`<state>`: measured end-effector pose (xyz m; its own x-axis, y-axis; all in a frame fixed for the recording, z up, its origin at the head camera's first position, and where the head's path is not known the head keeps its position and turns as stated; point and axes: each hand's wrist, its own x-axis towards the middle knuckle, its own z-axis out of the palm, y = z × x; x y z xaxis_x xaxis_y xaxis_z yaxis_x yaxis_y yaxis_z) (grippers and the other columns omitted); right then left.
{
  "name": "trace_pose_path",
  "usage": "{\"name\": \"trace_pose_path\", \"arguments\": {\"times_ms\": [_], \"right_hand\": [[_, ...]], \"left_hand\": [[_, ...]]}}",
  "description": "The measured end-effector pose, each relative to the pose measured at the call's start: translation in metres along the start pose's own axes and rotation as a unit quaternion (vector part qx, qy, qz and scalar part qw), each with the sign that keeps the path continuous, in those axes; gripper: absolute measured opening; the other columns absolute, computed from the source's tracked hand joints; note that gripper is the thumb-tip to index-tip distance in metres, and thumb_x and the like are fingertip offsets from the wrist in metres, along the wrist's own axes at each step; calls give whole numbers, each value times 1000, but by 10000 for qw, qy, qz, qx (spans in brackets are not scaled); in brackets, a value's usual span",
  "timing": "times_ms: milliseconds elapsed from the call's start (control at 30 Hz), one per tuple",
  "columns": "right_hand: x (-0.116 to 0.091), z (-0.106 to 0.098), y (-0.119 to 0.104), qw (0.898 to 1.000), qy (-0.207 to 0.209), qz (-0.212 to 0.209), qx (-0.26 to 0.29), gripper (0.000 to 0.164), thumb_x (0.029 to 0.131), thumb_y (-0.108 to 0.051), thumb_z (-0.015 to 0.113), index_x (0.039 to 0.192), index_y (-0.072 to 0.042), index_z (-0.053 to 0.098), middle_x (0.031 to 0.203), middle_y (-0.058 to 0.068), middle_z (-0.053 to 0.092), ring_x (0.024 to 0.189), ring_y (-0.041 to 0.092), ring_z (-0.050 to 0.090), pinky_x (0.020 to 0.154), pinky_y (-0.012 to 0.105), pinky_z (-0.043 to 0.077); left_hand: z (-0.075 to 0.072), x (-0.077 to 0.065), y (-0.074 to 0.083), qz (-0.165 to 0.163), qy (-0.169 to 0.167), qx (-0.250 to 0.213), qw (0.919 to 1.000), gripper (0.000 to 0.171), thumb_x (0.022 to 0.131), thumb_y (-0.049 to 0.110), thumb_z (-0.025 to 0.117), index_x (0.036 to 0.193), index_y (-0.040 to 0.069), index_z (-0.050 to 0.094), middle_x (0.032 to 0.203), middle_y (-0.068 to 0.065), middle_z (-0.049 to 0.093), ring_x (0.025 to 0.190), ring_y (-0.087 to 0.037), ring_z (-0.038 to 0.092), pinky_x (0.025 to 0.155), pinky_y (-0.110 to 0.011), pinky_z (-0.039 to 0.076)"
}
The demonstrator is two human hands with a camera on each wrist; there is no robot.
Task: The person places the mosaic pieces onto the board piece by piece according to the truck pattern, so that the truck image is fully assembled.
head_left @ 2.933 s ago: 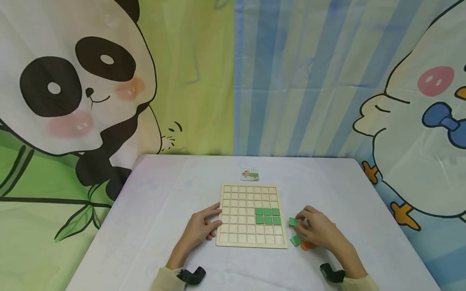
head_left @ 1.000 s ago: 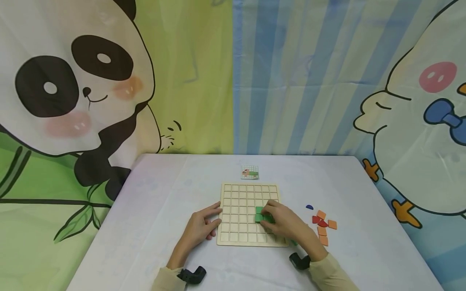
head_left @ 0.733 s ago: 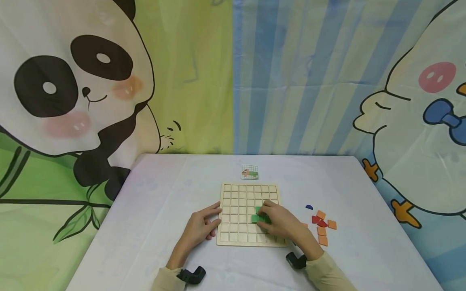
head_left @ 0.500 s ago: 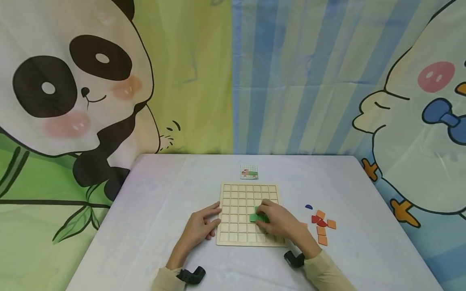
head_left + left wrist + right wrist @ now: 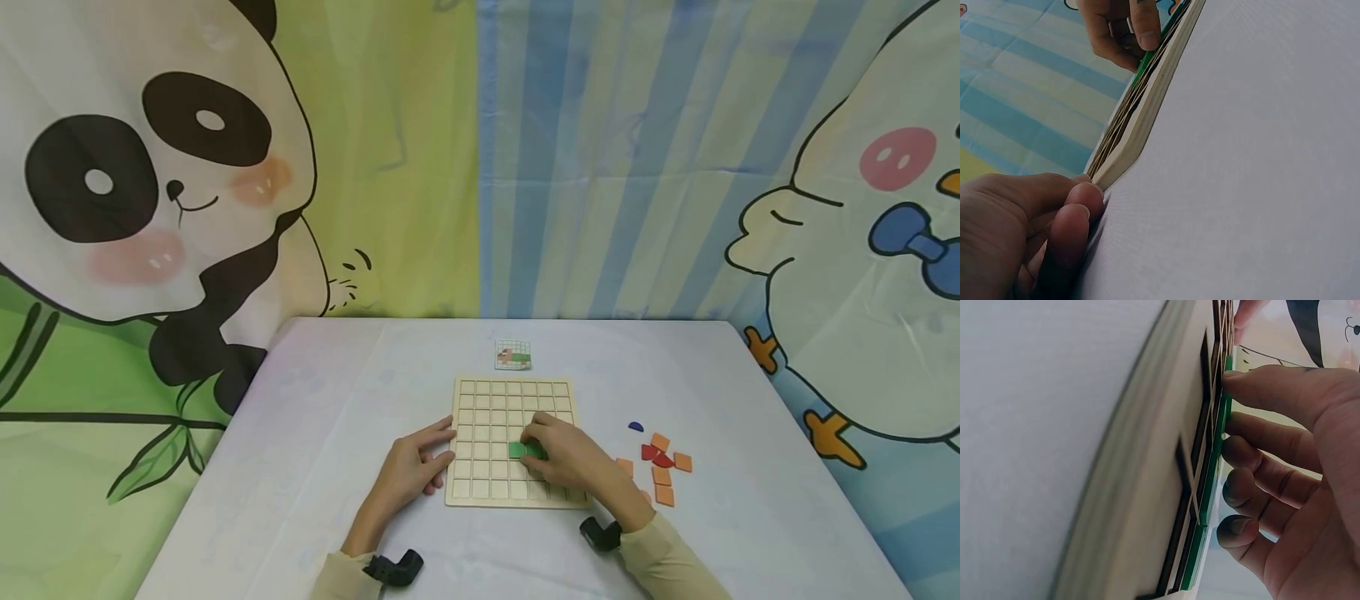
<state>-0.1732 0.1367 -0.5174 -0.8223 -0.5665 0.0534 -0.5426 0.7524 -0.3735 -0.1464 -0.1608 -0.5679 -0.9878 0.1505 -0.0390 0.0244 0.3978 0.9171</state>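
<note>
A pale wooden grid board (image 5: 480,492) lies flat on the table. My left hand (image 5: 412,467) touches its left edge with thumb and fingers; the left wrist view shows those fingertips (image 5: 1088,194) against the rim. Over the board's right half, my right hand (image 5: 566,454) pinches a green square tile (image 5: 517,450) between thumb and index finger. In the right wrist view, green tiles (image 5: 1194,556) sit along the board in a row, with thumb and fingertips (image 5: 1232,378) against the far one. The hand hides most other green tiles from the head view.
Right of the board lie loose orange square tiles (image 5: 664,495), red pieces (image 5: 663,459) and a blue half-round piece (image 5: 636,427). A small picture card (image 5: 513,355) lies behind the board on the white table (image 5: 360,392). Cartoon curtains (image 5: 405,208) hang behind.
My right hand has come from the loose pieces onto the board and then shifted left along a row with the green tile. My left hand stays at the board's edge.
</note>
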Motion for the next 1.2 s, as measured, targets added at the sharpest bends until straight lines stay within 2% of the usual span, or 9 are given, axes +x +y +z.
{"name": "trace_pose_path", "arguments": {"times_ms": [467, 667, 900, 1200], "right_hand": [[0, -1, -1, 10000, -34, -10, 23, 23, 94, -29, 82, 112, -15, 78, 106, -6, 64, 80, 4, 53, 69, 19, 49], [-4, -8, 2, 10000, 54, -11, -43, 23, 95, -28, 81, 112, -13, 79, 107, -4, 66, 85, 7, 59, 76, 26, 57], [-21, -23, 15, 9995, 272, 148, -56, 23, 95, -24, 82, 113, -10, 79, 107, -2, 67, 91, 9, 66, 83, 32, 62], [-53, -33, 38, 9977, 324, 590, 127, 22, 93, -23, 83, 111, -11, 79, 105, -3, 68, 83, 6, 58, 70, 18, 52]], "left_hand": [[0, -1, 1, -33, 5, -22, 10000, 43, 96, 10, 77, 139, 12, 71, 159, 5, 57, 48, -16, 63, 43, -31, 56], [1, 0, 1, -50, 12, 1, 10000, 43, 96, 10, 77, 139, 13, 71, 159, 5, 57, 47, -15, 62, 42, -31, 55], [1, 0, 2, -27, 9, -10, 10000, 42, 97, 10, 77, 138, 14, 71, 159, 6, 58, 47, -15, 62, 42, -31, 55], [-1, -1, 2, 2, -10, -65, 10000, 42, 97, 11, 77, 139, 13, 71, 159, 6, 57, 47, -15, 62, 42, -30, 55]]}}
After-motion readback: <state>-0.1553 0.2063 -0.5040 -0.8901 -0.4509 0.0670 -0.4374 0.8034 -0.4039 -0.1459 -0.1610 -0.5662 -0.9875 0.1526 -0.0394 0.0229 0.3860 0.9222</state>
